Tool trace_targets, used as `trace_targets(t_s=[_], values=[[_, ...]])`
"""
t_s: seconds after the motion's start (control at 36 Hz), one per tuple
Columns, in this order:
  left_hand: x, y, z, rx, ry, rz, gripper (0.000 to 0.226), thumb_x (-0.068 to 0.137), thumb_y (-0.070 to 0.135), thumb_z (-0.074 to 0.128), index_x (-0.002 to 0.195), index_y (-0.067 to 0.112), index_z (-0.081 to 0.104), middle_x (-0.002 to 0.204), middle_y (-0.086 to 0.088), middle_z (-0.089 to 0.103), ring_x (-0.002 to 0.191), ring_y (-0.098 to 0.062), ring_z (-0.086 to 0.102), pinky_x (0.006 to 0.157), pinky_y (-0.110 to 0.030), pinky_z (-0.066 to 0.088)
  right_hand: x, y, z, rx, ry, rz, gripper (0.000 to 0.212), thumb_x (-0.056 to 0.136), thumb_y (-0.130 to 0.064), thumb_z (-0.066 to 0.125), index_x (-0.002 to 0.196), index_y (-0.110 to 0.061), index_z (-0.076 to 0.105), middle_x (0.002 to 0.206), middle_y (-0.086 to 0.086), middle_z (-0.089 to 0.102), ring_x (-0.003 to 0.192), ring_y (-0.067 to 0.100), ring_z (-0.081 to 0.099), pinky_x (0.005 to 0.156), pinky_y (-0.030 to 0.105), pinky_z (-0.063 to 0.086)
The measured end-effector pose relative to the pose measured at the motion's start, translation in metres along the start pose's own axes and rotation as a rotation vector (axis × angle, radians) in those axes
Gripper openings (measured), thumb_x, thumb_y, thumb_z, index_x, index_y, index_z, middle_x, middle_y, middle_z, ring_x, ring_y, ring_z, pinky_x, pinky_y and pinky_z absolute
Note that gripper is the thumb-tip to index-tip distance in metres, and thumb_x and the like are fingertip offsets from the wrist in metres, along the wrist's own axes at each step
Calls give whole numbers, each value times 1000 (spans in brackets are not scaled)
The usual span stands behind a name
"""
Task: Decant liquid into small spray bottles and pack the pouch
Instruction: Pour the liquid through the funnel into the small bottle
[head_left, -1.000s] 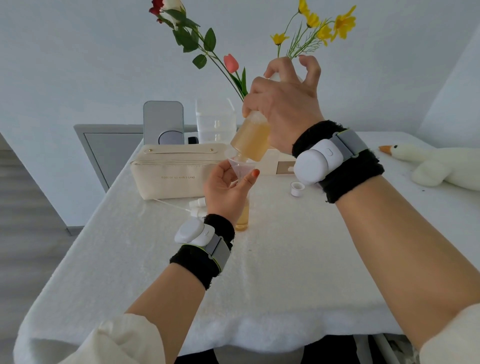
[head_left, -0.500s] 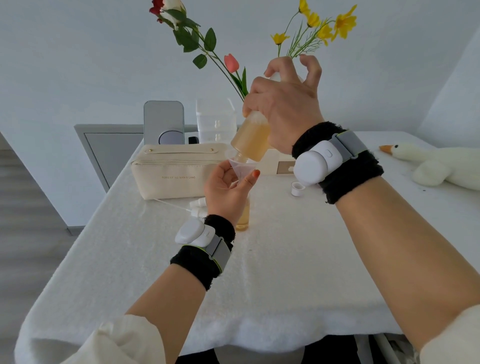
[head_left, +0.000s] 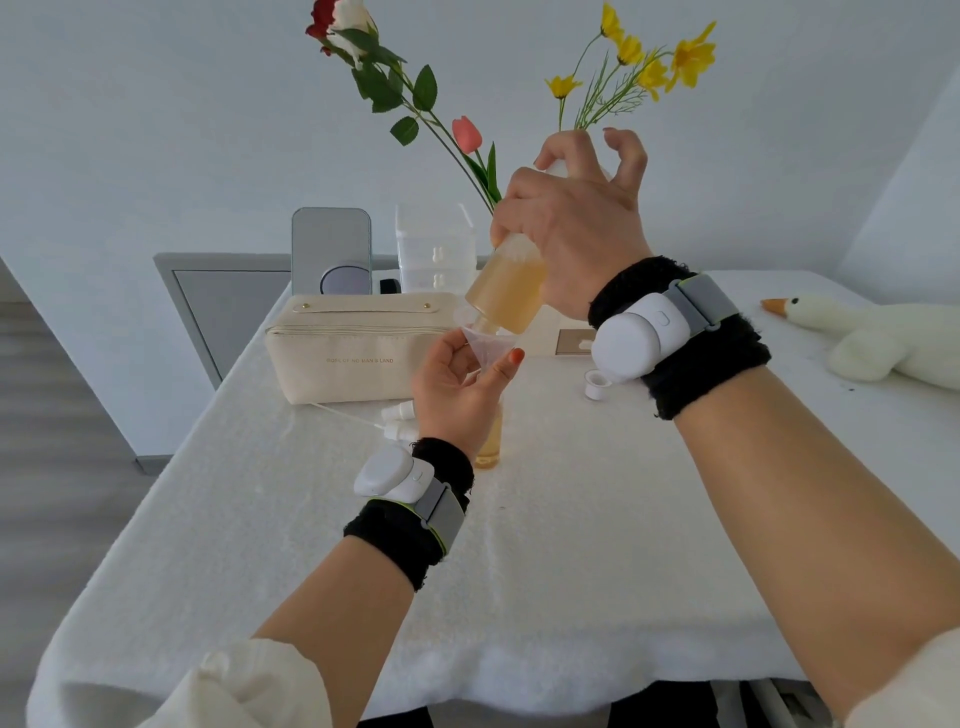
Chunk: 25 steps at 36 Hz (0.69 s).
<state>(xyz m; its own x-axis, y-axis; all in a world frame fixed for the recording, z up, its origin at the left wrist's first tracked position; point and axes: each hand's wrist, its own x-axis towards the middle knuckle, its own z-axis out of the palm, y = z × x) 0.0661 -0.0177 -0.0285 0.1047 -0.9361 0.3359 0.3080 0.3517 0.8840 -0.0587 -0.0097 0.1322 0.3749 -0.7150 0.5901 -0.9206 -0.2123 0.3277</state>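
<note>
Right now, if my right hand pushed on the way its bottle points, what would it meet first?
The clear funnel, which the left hand pinches above the small bottle. The right hand tips the large amber bottle neck-down, its mouth at or in the funnel; depth is unclear.

Amber liquid in bottle (head_left: 506, 291); cream pouch (head_left: 358, 348); white tablecloth (head_left: 571, 519); black wristbands (head_left: 685, 332).
</note>
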Motion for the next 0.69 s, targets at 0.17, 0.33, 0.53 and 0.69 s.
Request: trace_targets(t_s=[0.17, 0.33, 0.53, 0.69], values=[[0, 0, 1, 9, -2, -1, 30, 80, 3, 83, 103, 11, 66, 87, 9, 77, 86, -6, 72, 75, -20, 57, -1, 0, 0, -7, -8, -3, 56, 61, 5, 68, 104, -32, 68, 112, -13, 61, 136, 27, 34, 112, 60, 10], [0, 0, 1, 31, 11, -2, 34, 79, 2, 83, 108, 3, 65, 86, 10, 76, 84, -6, 72, 78, -22, 58, -1, 0, -3, -16, -10, -1, 56, 63, 4, 70, 105, -32, 68, 114, -13, 61, 137, 26, 33, 113, 60, 10], [0, 1, -1, 23, 7, -16, 37, 80, 3, 83, 113, 0, 64, 93, 4, 77, 88, -8, 72, 78, -22, 58, 0, -1, -3, -25, -18, 9, 55, 63, 4, 70, 106, -31, 68, 114, -14, 61, 138, 26, 33, 113, 61, 11], [1, 1, -2, 24, 3, -27, 35, 80, 3, 83, 110, 5, 64, 90, 7, 76, 86, -5, 72, 76, -21, 58, -1, -2, -2, -19, -11, 22, 51, 67, 3, 67, 105, -31, 68, 113, -14, 61, 138, 25, 33, 114, 60, 11]])
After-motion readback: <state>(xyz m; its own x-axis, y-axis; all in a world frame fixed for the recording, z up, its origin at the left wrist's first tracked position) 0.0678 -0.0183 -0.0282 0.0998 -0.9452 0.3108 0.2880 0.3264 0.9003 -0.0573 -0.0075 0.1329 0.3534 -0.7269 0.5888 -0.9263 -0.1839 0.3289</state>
